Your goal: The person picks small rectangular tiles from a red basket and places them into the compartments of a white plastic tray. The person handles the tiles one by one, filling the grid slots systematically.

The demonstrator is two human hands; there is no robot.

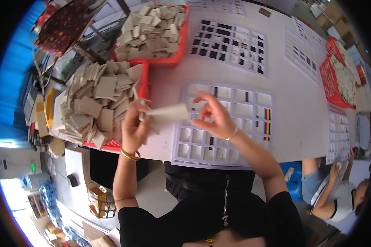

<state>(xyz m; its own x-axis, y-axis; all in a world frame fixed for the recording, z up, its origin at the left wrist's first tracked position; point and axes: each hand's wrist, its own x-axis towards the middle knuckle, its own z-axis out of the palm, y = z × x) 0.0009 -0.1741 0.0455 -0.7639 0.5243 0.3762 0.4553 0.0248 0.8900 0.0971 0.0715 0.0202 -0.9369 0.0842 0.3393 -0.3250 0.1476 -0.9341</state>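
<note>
My left hand (135,125) grips a small stack of beige square tiles, and one tile (169,112) sticks out flat to the right. My right hand (212,116) hovers beside that tile's right edge with fingers curled, thumb and forefinger close together; whether it pinches the tile is unclear. Both hands are above a white plastic grid tray (243,108) with square cells on the white table (292,103). A few cells hold dark or coloured pieces.
A red basket (143,84) heaped with beige tiles sits left of my hands, another red basket (181,41) behind it. A second grid tray (231,43) with dark tiles lies farther back. More trays and red baskets (332,82) are at right. A seated person (338,193) works at lower right.
</note>
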